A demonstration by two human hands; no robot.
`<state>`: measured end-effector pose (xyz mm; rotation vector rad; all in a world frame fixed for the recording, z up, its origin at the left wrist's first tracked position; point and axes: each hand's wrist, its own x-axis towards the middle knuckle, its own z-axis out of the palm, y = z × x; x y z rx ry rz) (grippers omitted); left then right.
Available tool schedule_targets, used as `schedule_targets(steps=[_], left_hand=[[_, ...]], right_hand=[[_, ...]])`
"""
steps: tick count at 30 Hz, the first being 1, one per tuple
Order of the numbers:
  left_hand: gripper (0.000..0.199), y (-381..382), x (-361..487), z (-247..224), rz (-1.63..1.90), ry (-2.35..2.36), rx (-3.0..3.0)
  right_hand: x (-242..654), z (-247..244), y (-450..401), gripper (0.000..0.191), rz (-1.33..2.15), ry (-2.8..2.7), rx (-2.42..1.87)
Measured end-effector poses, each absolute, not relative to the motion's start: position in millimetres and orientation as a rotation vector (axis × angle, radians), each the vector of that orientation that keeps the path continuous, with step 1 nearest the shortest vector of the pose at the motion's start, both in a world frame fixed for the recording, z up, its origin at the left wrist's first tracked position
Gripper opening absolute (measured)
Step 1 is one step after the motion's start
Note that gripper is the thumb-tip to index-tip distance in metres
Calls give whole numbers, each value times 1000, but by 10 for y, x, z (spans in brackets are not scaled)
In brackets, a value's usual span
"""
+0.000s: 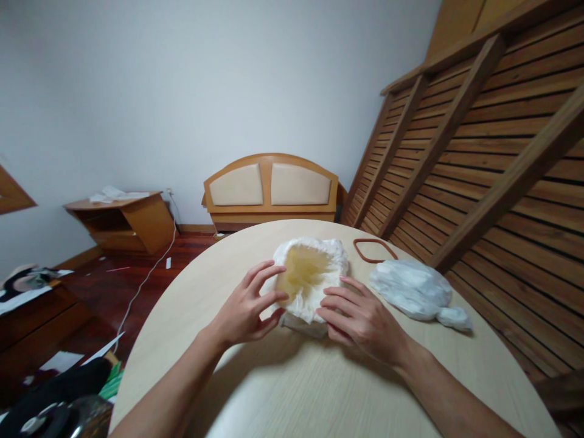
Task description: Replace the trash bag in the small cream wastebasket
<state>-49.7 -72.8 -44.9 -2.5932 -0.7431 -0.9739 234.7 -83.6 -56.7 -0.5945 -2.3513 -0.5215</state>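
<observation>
A box-like thing (303,330) with white crinkled sheeting (305,302) gathered round its top sits on the round table before me. Within the gathered edge shows a smooth yellowish area (302,269); whether it is the contents or a see-through cover I cannot tell. My left hand (250,304) is at the left side, fingers spread and curved, tips at the sheeting's edge. Over the near right edge lie the fingers of my right hand (358,313), bent and slightly apart; its thumb is hidden. Neither hand shows a firm grip.
On the right of the round table (191,304) lie a knotted white plastic bag (410,289) and a brown rounded ring-shaped frame (375,242). A slatted wooden panel (456,158) leans along the right. A headboard (271,188), a low cabinet (132,225) and a white cable (150,267) lie beyond.
</observation>
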Motion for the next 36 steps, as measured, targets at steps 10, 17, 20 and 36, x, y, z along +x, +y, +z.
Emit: schedule_targets(steps=[10, 17, 20, 36], left_hand=[[12, -757, -367, -546, -978, -582, -2565], [14, -781, -313, -580, -916, -510, -2576], [12, -776, -308, -586, -933, -508, -2538], [19, -775, -339, -590, -931, -560, -2427]], right_hand=[[2211, -548, -969, 50, -398, -2302, -759], [1994, -757, -1016, 31, -371, -2354, -852], [1999, -798, -969, 19, -379, -2354, -825], [2068, -619, -1068, 12, -416, -2379, -822]])
